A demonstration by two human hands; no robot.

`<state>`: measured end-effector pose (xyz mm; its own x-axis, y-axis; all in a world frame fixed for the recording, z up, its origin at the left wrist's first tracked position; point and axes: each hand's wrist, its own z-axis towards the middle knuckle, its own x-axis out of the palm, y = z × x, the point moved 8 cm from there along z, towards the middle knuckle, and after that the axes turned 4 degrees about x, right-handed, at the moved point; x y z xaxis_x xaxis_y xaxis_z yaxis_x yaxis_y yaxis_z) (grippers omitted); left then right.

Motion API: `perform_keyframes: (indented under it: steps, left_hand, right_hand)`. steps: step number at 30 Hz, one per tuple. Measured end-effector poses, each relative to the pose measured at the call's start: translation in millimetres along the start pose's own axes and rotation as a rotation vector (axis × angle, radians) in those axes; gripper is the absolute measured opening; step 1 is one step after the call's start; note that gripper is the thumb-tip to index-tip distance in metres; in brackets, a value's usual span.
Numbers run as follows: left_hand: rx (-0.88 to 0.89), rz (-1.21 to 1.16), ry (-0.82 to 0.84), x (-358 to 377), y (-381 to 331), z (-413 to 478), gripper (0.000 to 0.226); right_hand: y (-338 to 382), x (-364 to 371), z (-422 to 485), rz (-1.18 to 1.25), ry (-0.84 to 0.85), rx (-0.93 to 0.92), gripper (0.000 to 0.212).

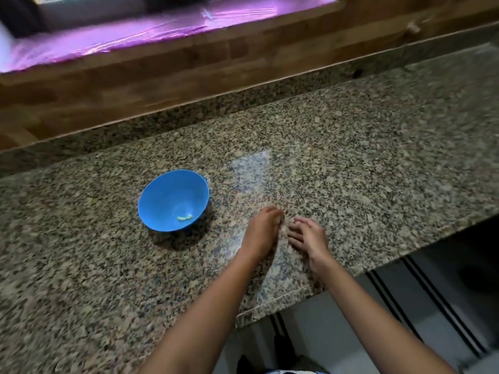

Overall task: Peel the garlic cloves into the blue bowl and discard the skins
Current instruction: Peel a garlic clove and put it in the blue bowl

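Though blurred, hands [260,233] [310,238] close together near blue bowl [167,190].

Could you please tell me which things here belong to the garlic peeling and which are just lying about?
Job: blue bowl; cloves in it; left hand; right hand.
Just there: granite counter; wooden sill.
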<state>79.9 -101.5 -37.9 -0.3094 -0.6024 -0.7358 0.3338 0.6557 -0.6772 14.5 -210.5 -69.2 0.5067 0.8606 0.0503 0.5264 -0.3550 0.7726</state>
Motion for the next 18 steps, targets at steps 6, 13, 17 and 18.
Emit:
perform_keyframes:
  steps: [6,13,17,18]
  left_hand:
    - [-0.274,-0.727,-0.257,-37.0,40.7,-53.9,0.04]
    - [-0.213,-0.505,-0.362,-63.6,52.5,-93.7,0.034]
    - [-0.294,-0.626,-0.435,-70.8,63.4,-107.3,0.026]
    - [-0.314,-0.654,-0.444,-71.6,66.8,-108.8,0.024]
  right_hand:
    - [-11.8,63.0,-29.6,0.042,0.413,0.062,0.031]
    - [-40.4,104.7,-48.1,0.171,0.547,0.129,0.026]
    - [-43.8,107.7,-50.8,0.073,0.561,0.096,0.023]
    - [-44.2,107.3,-51.9,0.05,0.556,0.084,0.024]
